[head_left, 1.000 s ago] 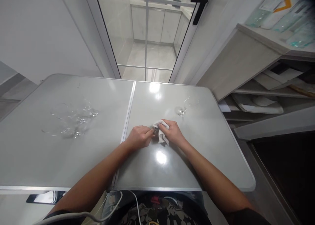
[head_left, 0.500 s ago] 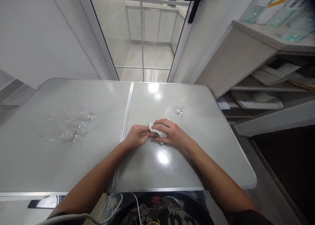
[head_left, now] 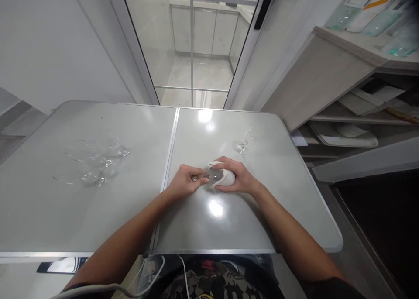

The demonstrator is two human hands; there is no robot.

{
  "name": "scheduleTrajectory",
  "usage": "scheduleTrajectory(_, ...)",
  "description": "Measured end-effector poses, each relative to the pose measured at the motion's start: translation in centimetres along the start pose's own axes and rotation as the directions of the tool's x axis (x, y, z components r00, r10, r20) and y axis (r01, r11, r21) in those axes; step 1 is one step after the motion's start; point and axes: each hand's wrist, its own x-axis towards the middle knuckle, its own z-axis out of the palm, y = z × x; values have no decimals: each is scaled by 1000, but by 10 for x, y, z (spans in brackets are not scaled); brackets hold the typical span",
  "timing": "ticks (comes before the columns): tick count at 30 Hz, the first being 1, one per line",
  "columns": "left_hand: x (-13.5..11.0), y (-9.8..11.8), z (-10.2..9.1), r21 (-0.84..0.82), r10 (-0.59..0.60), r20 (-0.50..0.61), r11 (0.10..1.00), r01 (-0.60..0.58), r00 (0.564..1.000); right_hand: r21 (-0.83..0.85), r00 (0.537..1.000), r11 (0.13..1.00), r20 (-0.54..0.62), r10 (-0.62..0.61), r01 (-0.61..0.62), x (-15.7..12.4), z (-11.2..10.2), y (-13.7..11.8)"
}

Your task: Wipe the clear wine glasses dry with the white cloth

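Observation:
A clear stemmed glass [head_left: 215, 176] lies sideways between my hands above the table. Pinched around its stem end are the fingers of my left hand [head_left: 188, 180]. My right hand [head_left: 239, 175] is wrapped around a white cloth [head_left: 228, 178], which covers the far end of the glass bowl. Beyond my right hand another clear stemmed glass [head_left: 242, 148] stands on the table, its foot plainer than its faint bowl. On the left side several clear stemmed glasses [head_left: 101, 163] stand close together, their outlines hard to separate.
The grey table [head_left: 124, 220] has a metal seam [head_left: 169, 150] down its middle and a metal edge. A glass door [head_left: 193, 63] is behind it. Shelves [head_left: 343, 115] with papers and packages stand at the right. White cables [head_left: 157, 275] hang by the front edge.
My right hand and the cloth have shifted right along the glass, so more of its bowl shows. My left hand keeps its hold on the stem end.

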Motion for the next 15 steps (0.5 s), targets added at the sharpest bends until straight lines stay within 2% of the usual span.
scheduleTrajectory(2, 1, 0, 0, -38, -59, 40, 997, 61, 997, -187, 995, 977, 31, -95, 99, -3, 1, 4)
scheduleTrajectory(4, 1, -1, 1, -49, -68, 64, 996, 71, 996, -339, 984, 924, 94, -152, 175, -4, 1, 6)
scheduleTrajectory(7, -1, -5, 3, 52, 31, 42, 998, -33, 999, -364, 982, 913, 98, -159, 184, -3, 1, 2)
scheduleTrajectory(10, -4, -11, 6, 259, 214, -23, 945, -201, 977, -201, 999, 979, 0, -36, 35, 3, 5, -8)
scheduleTrajectory(12, -6, -15, 8, 379, 302, -33, 886, -267, 953, -50, 989, 988, -24, 144, -145, 7, 8, -15)
scheduleTrajectory(13, -6, -17, 8, 424, 332, -27, 858, -290, 943, 34, 967, 966, -17, 256, -255, 10, 10, -17)
scheduleTrajectory(15, -6, -20, 8, 484, 376, -16, 813, -322, 926, 243, 873, 845, 16, 487, -475, 13, 13, -20)
